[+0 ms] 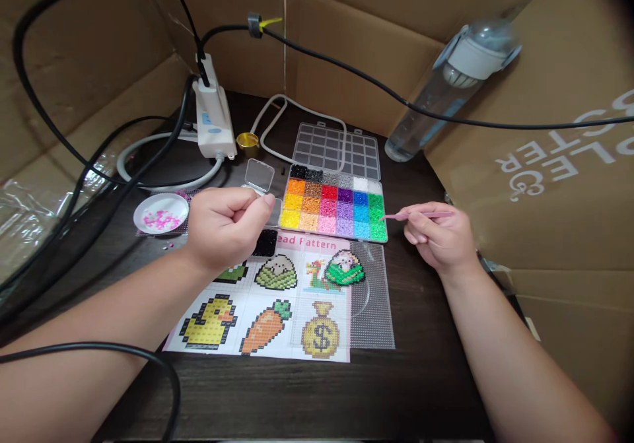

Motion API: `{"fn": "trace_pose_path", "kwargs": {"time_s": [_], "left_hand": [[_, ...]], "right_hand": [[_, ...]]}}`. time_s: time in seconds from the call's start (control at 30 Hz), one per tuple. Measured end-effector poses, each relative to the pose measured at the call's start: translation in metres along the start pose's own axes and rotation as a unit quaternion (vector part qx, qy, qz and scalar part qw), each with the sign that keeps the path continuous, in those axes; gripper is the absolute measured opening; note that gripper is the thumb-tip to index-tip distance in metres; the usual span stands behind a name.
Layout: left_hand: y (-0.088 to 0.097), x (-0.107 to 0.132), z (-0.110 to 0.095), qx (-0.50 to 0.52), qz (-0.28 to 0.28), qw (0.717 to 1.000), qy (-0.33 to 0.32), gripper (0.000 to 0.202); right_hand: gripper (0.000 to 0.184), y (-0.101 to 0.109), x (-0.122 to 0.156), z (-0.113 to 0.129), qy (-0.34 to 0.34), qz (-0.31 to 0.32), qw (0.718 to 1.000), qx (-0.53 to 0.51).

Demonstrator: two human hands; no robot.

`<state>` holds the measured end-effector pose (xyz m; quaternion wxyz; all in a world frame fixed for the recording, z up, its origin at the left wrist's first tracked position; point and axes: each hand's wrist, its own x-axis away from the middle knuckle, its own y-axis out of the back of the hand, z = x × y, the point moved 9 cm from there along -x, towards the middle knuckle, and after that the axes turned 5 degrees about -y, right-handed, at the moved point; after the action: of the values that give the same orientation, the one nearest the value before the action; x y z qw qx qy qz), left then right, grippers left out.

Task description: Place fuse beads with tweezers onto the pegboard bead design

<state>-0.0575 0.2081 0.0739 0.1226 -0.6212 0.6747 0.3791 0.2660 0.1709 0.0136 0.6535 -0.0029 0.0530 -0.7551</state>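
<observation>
OK, R hand [442,237] w/ pink tweezers [438,214], tip nr green beads [377,230].

A clear bottle [453,86] is standing beside the lettered cardboard [549,225], a black cable [407,103] is sweeping across in front, and leftward a power strip [216,129] is trailing white cord [211,174]!

Pink tweezers [395,216] – thin, nearly level – lie right of centre in the frame, their tip pointing left at the green beads [378,232]. The clear bead box [333,236] sits open mid-frame, lid [359,156] folded back – its compartments filled by colour.
</observation>
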Motion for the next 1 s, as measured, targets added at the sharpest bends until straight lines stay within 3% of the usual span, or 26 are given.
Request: {"fn": "trace_pose_path", "kwargs": {"time_s": [0.2, 0.3, 0.5, 1.0], "left_hand": [[0.000, 0.001, 0.003, -0.004, -0.001, 1.000, 0.003, 0.050], [0.000, 0.002, 0.004, -0.008, -0.004, 1.000, 0.011, 0.051], [-0.001, 0.003, 0.006, -0.011, -0.004, 1.000, 0.028, 0.054], [-0.001, 0.005, 0.010, -0.011, -0.008, 0.999, 0.043, 0.053]], "right_hand": [[0.002, -0.043, 0.028, 0.002, -0.027, 0.167, 0.985, 0.030], [0.003, -0.058, 0.037, -0.004, -0.062, 0.209, 0.975, 0.044], [0.003, -0.071, 0.039, -0.011, -0.082, 0.231, 0.966, 0.084], [0.006, -0.068, 0.039, -0.015, -0.093, 0.224, 0.966, 0.092]]}}
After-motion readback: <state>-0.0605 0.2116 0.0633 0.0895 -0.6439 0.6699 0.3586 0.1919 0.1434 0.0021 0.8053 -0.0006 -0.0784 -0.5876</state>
